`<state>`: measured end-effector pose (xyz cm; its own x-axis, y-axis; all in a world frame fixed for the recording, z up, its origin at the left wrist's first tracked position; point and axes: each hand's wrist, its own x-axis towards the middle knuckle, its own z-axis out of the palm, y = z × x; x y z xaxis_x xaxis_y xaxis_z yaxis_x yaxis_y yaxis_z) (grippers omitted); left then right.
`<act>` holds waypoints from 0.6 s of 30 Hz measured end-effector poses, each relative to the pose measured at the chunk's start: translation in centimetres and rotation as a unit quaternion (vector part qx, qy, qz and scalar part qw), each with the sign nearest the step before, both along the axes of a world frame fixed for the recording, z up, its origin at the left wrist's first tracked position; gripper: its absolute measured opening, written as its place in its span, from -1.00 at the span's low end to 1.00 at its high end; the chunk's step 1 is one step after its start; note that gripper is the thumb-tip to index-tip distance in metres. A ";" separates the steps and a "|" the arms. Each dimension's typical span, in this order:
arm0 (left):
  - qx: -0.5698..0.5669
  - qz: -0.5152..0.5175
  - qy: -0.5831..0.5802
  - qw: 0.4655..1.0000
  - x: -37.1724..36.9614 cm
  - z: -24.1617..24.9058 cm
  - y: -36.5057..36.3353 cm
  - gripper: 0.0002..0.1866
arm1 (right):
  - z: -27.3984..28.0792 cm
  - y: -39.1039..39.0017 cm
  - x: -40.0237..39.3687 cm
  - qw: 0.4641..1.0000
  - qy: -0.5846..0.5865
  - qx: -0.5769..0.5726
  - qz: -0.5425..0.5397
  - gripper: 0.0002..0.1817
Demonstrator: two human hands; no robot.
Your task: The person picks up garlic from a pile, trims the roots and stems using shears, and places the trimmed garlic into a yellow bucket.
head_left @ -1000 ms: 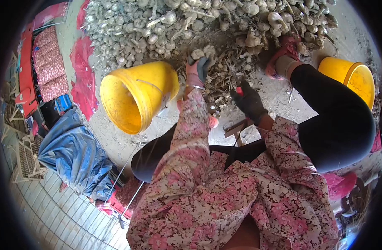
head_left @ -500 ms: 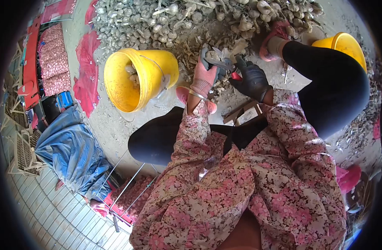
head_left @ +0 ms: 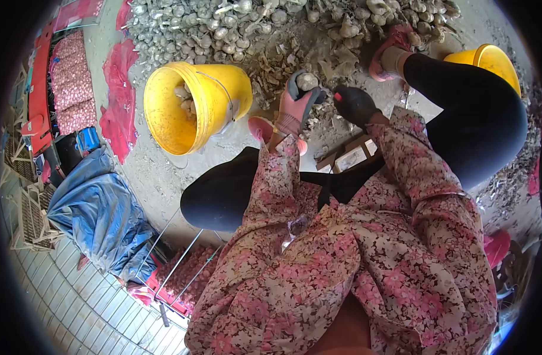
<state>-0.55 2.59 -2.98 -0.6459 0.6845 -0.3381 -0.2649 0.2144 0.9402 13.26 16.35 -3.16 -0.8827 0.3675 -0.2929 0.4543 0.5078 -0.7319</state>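
My left hand (head_left: 293,109), in a pink and grey glove, is closed around a pale garlic bulb (head_left: 307,81) held up near its fingertips. Just to its right, my right hand (head_left: 357,106), in a black glove, is closed on red-handled shears (head_left: 337,96). Only a bit of red shows; the blades are hard to make out against the ground. A small gap separates the hands. Beneath and beyond them lie dry garlic skins and trimmings (head_left: 277,77).
A tipped yellow bucket (head_left: 198,109) with some bulbs inside lies left of my hands. Ahead spreads a heap of garlic (head_left: 218,32). Another yellow bucket (head_left: 490,62) stands beyond my right knee. Filled mesh sacks (head_left: 73,83) and a blue tarp (head_left: 102,207) are at the left.
The shears have come away from the left hand, and my right hand has turned. The bulb now shows round and whole in my left hand, without the loose stalk and leaves seen before.
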 end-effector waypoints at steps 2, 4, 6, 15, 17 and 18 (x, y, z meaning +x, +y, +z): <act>0.058 0.054 -0.135 0.988 0.5 4.3 1.2 -0.56 | 1.0 -0.8 -0.4 0.999 0.016 -0.044 -0.016 -0.78; 0.168 0.130 -0.264 0.941 0.5 5.0 1.6 -0.62 | 1.3 -1.9 -0.9 0.962 0.053 -0.250 -0.093 -0.74; 0.192 0.175 -0.269 0.927 -0.7 3.5 0.9 -0.69 | -0.3 -3.0 -0.9 0.921 0.008 -0.344 -0.183 -0.58; 0.081 0.220 -0.212 0.949 1.9 7.5 0.5 -0.75 | 4.6 -3.0 1.7 0.953 -0.063 -0.285 -0.082 -0.50; 0.035 0.205 -0.165 0.964 2.4 8.1 0.4 -0.68 | 2.7 -3.9 1.7 0.964 0.123 -0.222 -0.080 -0.54; 0.002 0.162 -0.105 0.981 2.3 8.3 0.1 -0.66 | 3.3 -3.6 1.7 0.963 0.123 -0.224 -0.083 -0.54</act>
<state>1.80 2.66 5.34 -0.7456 0.4567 -0.4853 -0.5069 0.0841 0.8579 14.93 12.72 0.18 -0.8857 0.3953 -0.2436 0.2860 0.0513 -0.9568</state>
